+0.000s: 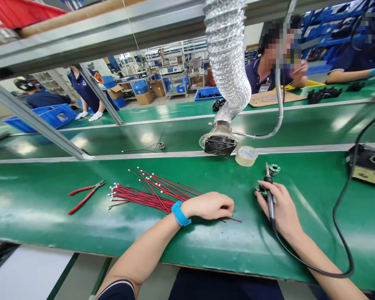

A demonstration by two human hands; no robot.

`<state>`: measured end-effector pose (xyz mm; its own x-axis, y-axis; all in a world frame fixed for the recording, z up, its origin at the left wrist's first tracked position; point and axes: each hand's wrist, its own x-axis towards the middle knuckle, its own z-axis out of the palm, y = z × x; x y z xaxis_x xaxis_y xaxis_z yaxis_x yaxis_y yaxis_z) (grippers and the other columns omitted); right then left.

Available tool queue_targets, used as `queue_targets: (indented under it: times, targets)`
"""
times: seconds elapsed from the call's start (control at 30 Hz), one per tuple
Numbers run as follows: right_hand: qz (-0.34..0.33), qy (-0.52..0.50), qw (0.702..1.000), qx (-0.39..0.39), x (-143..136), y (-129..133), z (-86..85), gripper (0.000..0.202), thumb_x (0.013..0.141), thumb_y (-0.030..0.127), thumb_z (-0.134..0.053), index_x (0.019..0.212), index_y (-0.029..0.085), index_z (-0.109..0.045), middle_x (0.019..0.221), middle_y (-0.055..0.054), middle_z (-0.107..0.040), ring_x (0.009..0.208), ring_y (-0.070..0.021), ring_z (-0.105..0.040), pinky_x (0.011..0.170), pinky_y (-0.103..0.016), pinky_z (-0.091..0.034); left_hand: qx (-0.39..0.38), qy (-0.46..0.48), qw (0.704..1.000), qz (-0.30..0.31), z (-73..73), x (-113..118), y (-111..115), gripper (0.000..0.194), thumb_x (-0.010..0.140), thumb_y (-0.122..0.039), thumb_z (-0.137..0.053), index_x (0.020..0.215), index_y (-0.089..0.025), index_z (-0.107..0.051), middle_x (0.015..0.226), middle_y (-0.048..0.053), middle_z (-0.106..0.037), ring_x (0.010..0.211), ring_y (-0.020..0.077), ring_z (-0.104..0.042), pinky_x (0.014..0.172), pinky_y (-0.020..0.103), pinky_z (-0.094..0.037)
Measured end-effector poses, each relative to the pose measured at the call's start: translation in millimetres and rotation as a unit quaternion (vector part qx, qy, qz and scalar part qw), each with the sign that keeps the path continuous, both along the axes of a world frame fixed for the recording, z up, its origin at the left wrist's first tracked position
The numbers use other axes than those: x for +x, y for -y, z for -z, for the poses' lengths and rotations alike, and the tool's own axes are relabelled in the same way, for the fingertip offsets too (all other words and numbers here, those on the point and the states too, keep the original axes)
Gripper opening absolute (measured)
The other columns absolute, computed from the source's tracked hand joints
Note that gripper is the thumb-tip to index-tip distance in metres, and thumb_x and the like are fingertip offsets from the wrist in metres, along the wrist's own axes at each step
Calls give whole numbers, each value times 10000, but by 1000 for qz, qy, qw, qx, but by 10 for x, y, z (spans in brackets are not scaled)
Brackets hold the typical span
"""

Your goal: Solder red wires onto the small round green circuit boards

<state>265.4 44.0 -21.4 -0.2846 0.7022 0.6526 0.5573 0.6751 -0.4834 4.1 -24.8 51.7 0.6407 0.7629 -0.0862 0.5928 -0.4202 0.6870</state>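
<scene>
Factory assembly workshop: long green-topped workbench (206, 254); silver corrugated extraction duct (228, 54), centre; blue plastic bins (58, 116), far left; dark-uniformed workers (265, 62), far side.

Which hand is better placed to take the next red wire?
Left, likely: the left hand is at the red wires, while the right hand holds the soldering iron near a round green board.
</scene>
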Motion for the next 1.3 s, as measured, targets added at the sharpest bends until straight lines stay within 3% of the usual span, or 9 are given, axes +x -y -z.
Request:
queue_targets:
  times: [0.07, 0.17, 0.27, 0.5, 0.7, 0.87, 1.07, 1.17, 1.3]
  targets:
    - [-25, -8, 999, -19, -121, 125, -36, 328, 1039, 406, -573, 1301, 223, -648, 1130, -103, -598, 930, -209, -652, 815, -326, -549, -20, 71, 995, -67, 8, -11, -16, 125, 1010, -259, -576, 905, -193, -593, 860, -1, -662, 746, 125, -584, 707, 243, -427]
    - [-68, -25, 996, -59, -291, 305, -82, 320, 1040, 360, -572, 1324, 226, -629, 1174, -107, -593, 945, -201, -661, 840, -323, -558, -42, 173, 964, -196, 48, 2, -41, 148, 1024, -311, -532, 950, -190, -573, 792, -21, -629, 641, 104, -550, 635, 232, -425]
    - [-92, -45, 990, -93, -397, 412, -103, 338, 1033, 323, -585, 1358, 231, -604, 1229, -112, -580, 996, -210, -667, 859, -330, -563, -39, 213, 942, -257, 105, 35, -50, 184, 993, -355, -589, 941, -180, -611, 767, -23, -617, 635, 104, -543, 626, 232, -433]
    - [-67, -69, 989, -109, -427, 454, -109, 379, 1009, 259, -636, 1384, 254, -579, 1233, -105, -567, 1005, -225, -663, 884, -355, -567, -20, 201, 944, -262, 226, 106, -52, 199, 979, -357, -615, 904, -183, -677, 758, -12, -632, 648, 116, -555, 645, 250, -433]
    - [-114, -99, 979, -140, -484, 551, -162, 416, 981, 174, -610, 1388, 258, -579, 1254, -100, -556, 1062, -214, -649, 893, -329, -562, 63, 181, 947, -259, 208, 130, -41, 197, 956, -299, -654, 800, -180, -664, 781, -4, -621, 722, 124, -528, 675, 258, -389]
    - [-141, -127, 967, -170, -547, 634, -174, 449, 948, 151, -636, 1380, 259, -583, 1231, -86, -570, 1066, -198, -643, 917, -314, -557, 43, 211, 937, -275, 212, 200, 2, 174, 914, -267, -683, 771, -169, -670, 885, 13, -601, 675, 101, -470, 614, 260, -346]
    - [-150, -143, 960, -185, -566, 713, -187, 504, 963, 214, -686, 1445, 284, -558, 1268, -88, -569, 1100, -202, -650, 946, -325, -570, 9, 215, 934, -284, 196, 294, 48, 125, 852, -191, -683, 733, -161, -659, 1005, 38, -609, 712, 94, -507, 616, 243, -370]
    - [-118, -156, 966, -172, -487, 770, -228, 510, 990, 224, -675, 1480, 288, -551, 1260, -81, -606, 1090, -194, -662, 955, -323, -569, -2, 209, 935, -286, 164, 306, 62, 136, 840, -202, -696, 718, -155, -661, 994, 32, -612, 624, 64, -438, 580, 243, -344]
    - [-10, -213, 967, -142, -330, 921, -284, 298, 1028, 201, -629, 1313, 262, -685, 982, -20, -691, 797, -129, -679, 790, -254, -570, -16, 195, 938, -285, 151, 306, 66, 159, 832, -219, -712, 701, -147, -658, 965, 22, -616, 548, 35, -345, 552, 247, -313]
